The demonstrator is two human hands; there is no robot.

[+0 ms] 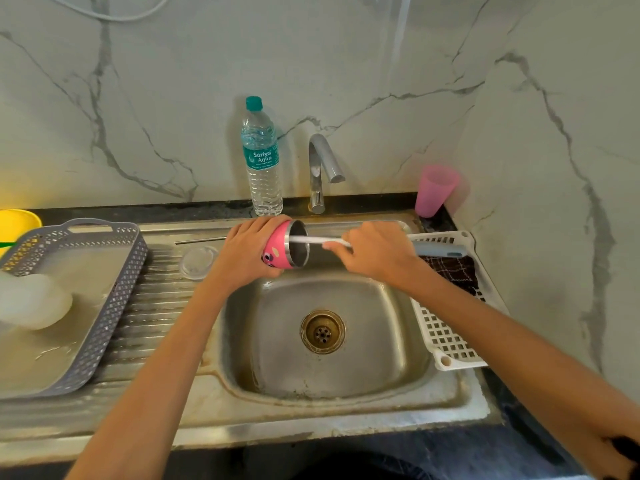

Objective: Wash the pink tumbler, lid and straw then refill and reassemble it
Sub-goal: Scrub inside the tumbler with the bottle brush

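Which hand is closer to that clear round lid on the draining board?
Left. The left hand, gripping the pink tumbler, is just beside the lid; the right hand, holding the brush, is farther off beyond the tumbler.

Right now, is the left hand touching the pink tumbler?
Touching. The head view shows the left hand gripping the pink tumbler, wrapped round its body over the sink.

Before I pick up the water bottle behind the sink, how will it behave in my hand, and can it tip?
The water bottle looks nearly full, so probably heavy for its size. Its thin ribbed plastic may dent under a squeeze. Tall and narrow on the ledge, it could tip if pushed high.
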